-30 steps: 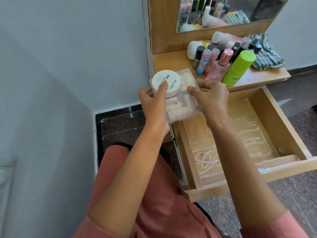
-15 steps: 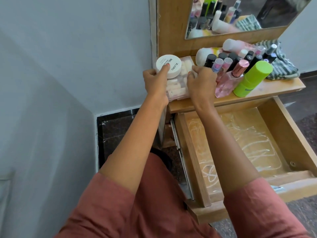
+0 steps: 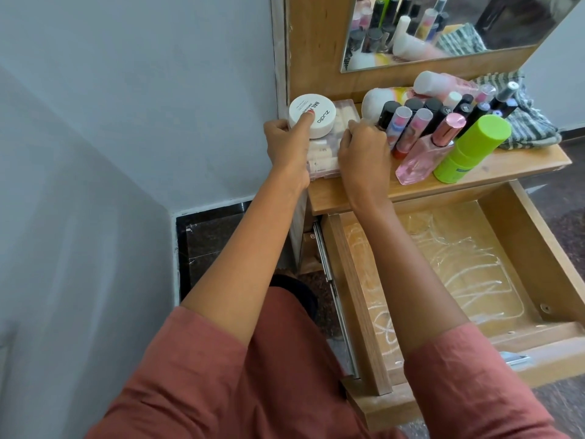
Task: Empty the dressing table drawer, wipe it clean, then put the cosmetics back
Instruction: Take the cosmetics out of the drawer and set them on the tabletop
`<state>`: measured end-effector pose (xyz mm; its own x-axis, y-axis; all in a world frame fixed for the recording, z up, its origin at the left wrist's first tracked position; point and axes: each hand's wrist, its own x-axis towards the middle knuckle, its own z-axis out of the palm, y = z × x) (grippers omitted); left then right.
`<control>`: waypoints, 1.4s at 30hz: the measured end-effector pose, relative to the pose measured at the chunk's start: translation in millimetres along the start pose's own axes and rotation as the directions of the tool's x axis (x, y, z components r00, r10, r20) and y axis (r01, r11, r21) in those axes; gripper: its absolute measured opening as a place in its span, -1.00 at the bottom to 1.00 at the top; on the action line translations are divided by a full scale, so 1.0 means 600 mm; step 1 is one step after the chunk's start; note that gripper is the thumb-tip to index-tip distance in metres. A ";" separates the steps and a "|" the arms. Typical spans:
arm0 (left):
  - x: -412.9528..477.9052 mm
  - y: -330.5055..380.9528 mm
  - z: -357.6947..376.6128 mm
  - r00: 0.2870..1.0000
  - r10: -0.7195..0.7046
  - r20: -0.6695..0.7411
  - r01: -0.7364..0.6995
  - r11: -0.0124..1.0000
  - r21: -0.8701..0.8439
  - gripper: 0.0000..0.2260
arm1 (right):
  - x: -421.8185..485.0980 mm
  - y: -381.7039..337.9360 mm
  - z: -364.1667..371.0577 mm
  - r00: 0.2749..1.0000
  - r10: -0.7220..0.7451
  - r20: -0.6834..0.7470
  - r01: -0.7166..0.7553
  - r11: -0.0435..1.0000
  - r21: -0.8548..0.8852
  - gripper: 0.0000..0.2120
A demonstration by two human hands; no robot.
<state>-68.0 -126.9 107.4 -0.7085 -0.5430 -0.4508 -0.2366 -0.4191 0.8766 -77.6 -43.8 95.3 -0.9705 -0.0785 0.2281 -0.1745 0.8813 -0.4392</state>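
We see the left hand [image 3: 286, 144] curled round the left side of a clear, flat plastic case [image 3: 323, 160] of small pale tubes. Its forefinger presses the lid of a round white plastic jar [image 3: 311, 115] sitting on the case's far end. The right hand [image 3: 364, 150] grips the case's right edge, fingertips hidden behind the knuckles. The case lies along the left edge of the wooden dressing table top [image 3: 506, 167], and our wrists cover its near corners.

Just right of it stand capped tubes [image 3: 414, 128], a pink glass perfume bottle [image 3: 424, 153] and a lime-green cylindrical bottle [image 3: 471, 147]. A striped cloth [image 3: 531, 122] is bunched at the right rear.

Below, the wooden drawer [image 3: 531, 239] is pulled out, with a glossy clear liner marked with white squiggles on its floor. The right sleeve [image 3: 474, 391] partly covers its front.
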 end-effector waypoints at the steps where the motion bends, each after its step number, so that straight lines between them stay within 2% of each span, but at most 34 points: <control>1: 0.000 0.000 0.000 1.000 0.000 0.001 0.000 1.000 0.007 -0.71 | -0.001 -0.001 0.002 1.000 -0.003 -0.007 0.003 1.000 -0.011 -0.74; 9: -0.015 0.000 -0.005 0.999 0.011 0.035 -0.012 1.000 0.029 -0.65 | -0.025 -0.005 0.009 0.999 0.004 -0.047 -0.001 0.999 0.048 -0.77; 17: -0.071 -0.031 -0.036 0.991 0.134 -0.015 -0.133 0.989 0.061 -0.60 | -0.076 0.007 -0.018 0.991 -0.038 -0.127 0.047 0.997 0.066 -0.76; 25: -0.172 -0.080 -0.056 0.970 0.239 -0.044 -0.237 0.970 0.046 -0.73 | -0.143 0.048 -0.050 0.990 0.081 -0.112 -0.053 0.971 0.234 -0.76; 29: -0.219 -0.114 -0.044 0.960 0.279 0.013 -0.279 0.960 0.039 -0.75 | -0.173 0.078 -0.066 0.987 0.127 -0.101 -0.092 0.951 0.296 -0.79; 42: -0.290 -0.193 0.070 0.954 0.143 0.263 -0.170 0.982 0.084 -0.78 | -0.184 0.210 -0.133 0.944 0.327 -0.050 -0.257 0.820 0.511 -0.82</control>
<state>54.9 46.7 91.4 -0.8848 -0.3864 -0.2604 -0.1673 -0.2580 0.9516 20.7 113.2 84.1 -0.9646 0.2372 0.1152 0.0209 0.5045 -0.8632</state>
